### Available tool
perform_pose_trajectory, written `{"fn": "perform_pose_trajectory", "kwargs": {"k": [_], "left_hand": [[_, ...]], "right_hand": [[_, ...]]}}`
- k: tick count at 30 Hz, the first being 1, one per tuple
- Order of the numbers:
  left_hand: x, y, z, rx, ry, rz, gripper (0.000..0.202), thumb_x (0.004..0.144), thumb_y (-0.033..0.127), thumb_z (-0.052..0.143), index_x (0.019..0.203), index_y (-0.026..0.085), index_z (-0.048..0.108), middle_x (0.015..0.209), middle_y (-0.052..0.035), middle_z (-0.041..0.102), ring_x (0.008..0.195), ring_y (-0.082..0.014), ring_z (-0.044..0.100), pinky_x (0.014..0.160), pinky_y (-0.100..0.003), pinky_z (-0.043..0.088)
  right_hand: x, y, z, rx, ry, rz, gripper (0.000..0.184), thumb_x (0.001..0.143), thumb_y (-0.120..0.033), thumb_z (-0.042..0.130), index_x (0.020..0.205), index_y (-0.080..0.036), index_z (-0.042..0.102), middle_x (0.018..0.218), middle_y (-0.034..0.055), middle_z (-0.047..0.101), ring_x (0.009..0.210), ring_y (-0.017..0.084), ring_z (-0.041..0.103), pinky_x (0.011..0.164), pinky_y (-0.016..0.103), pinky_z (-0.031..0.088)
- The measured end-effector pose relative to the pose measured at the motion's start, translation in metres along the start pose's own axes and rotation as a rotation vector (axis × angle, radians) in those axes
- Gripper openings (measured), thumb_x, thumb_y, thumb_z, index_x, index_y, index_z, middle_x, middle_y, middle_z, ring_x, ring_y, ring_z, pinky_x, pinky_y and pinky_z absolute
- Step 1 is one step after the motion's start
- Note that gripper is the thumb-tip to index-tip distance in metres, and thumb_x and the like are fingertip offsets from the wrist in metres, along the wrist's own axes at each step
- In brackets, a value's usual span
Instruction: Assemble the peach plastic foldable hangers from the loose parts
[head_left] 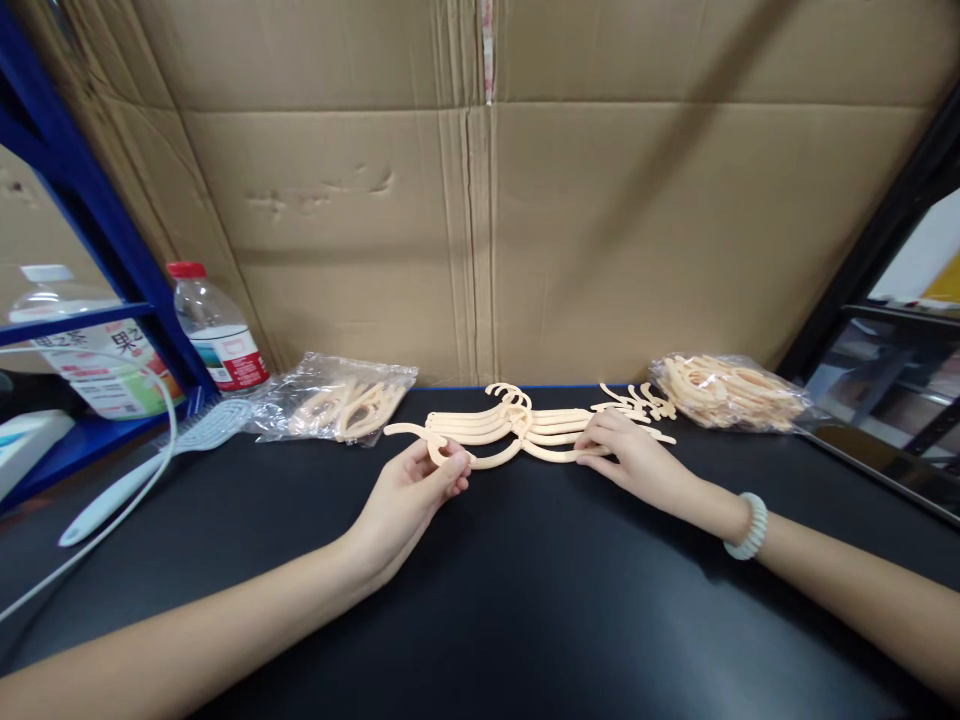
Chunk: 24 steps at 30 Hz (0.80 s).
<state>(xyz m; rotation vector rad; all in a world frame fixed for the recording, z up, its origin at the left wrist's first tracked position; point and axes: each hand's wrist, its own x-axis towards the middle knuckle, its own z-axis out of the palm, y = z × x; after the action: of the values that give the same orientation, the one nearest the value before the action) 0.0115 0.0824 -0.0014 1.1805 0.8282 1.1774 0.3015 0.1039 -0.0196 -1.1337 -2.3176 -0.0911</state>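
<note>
Several peach-coloured clothes hangers (471,428) lie stacked in a row on the black table (517,590), their curved hooks toward the back. My left hand (405,505) pinches the left end of the nearest hanger (551,455). A curved peach piece (409,430) sticks out to the left above those fingers; whether it is joined to the hanger I cannot tell. My right hand (637,460) is closed on the nearest hanger's right end, fingertips pressed together. Behind the right hand lie several loose curved peach pieces (636,402).
Clear plastic bags of peach parts lie at the back left (337,400) and back right (731,392). On the left are a pale blue hairbrush (202,430), a white cable (169,440), a red-capped bottle (221,335) and a blue frame (97,190). A cardboard wall (360,230) stands behind.
</note>
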Motion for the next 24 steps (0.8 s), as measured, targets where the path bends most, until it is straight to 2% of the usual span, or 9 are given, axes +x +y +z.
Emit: {"fn": "perform_pose_trajectory", "kwargs": {"k": [7,9,13,16,18,21,24], "left_hand": [[0.006,-0.001,-0.013,-0.111,0.015,0.000,0.023,0.069,0.024,0.082,0.075,0.014,0.062,0.073,0.0027,0.053,0.067,-0.0066,0.047,0.066,-0.017,0.044],[0.011,-0.003,-0.019,-0.143,0.013,-0.005,0.024,0.067,0.024,0.084,0.074,0.014,0.063,0.073,0.0018,0.054,0.067,-0.0073,0.048,0.066,-0.017,0.044],[0.019,-0.005,-0.026,-0.212,-0.013,-0.048,0.026,0.065,0.025,0.085,0.074,0.015,0.063,0.073,0.0011,0.055,0.069,-0.0088,0.050,0.068,-0.019,0.046],[0.021,-0.004,-0.026,-0.230,-0.044,-0.103,0.027,0.066,0.027,0.085,0.075,0.016,0.063,0.075,0.0007,0.055,0.073,-0.0099,0.052,0.070,-0.021,0.046],[0.022,-0.003,-0.027,-0.247,-0.063,-0.148,0.027,0.066,0.027,0.085,0.077,0.016,0.063,0.083,-0.0005,0.057,0.080,-0.0117,0.054,0.074,-0.024,0.048],[0.023,-0.001,-0.029,-0.297,-0.118,-0.204,0.028,0.066,0.024,0.085,0.079,0.017,0.063,0.091,-0.0011,0.058,0.093,-0.0158,0.056,0.082,-0.029,0.048],[0.024,-0.001,-0.031,-0.315,-0.185,-0.219,0.025,0.069,0.023,0.083,0.079,0.018,0.061,0.100,-0.0026,0.060,0.096,-0.0167,0.057,0.084,-0.030,0.047]], "right_hand": [[-0.005,0.000,-0.011,0.153,-0.035,0.147,0.007,0.089,-0.023,0.054,0.083,-0.020,0.054,0.080,0.0025,0.061,0.072,0.017,0.058,0.067,0.030,0.048],[-0.006,0.001,-0.013,0.204,0.004,0.174,0.005,0.089,-0.024,0.053,0.088,-0.020,0.055,0.082,0.0030,0.063,0.074,0.018,0.060,0.068,0.030,0.050],[-0.006,0.002,-0.018,0.207,0.123,0.179,0.019,0.089,-0.027,0.052,0.106,-0.021,0.058,0.092,0.0060,0.068,0.084,0.020,0.064,0.078,0.035,0.051],[-0.004,0.001,-0.024,0.178,0.140,0.169,0.016,0.090,-0.029,0.051,0.097,-0.021,0.062,0.093,0.0064,0.068,0.086,0.021,0.064,0.077,0.034,0.051],[-0.004,0.001,-0.026,0.206,0.137,0.188,0.015,0.090,-0.031,0.050,0.092,-0.021,0.061,0.087,0.0055,0.067,0.078,0.020,0.064,0.071,0.032,0.051],[-0.005,-0.002,-0.027,0.290,0.119,0.234,0.014,0.090,-0.033,0.051,0.091,-0.020,0.057,0.081,0.0041,0.066,0.066,0.016,0.064,0.064,0.029,0.052],[-0.006,-0.006,-0.026,0.312,0.096,0.228,0.015,0.090,-0.034,0.051,0.090,-0.020,0.057,0.080,0.0035,0.065,0.063,0.015,0.063,0.062,0.028,0.052]]}}
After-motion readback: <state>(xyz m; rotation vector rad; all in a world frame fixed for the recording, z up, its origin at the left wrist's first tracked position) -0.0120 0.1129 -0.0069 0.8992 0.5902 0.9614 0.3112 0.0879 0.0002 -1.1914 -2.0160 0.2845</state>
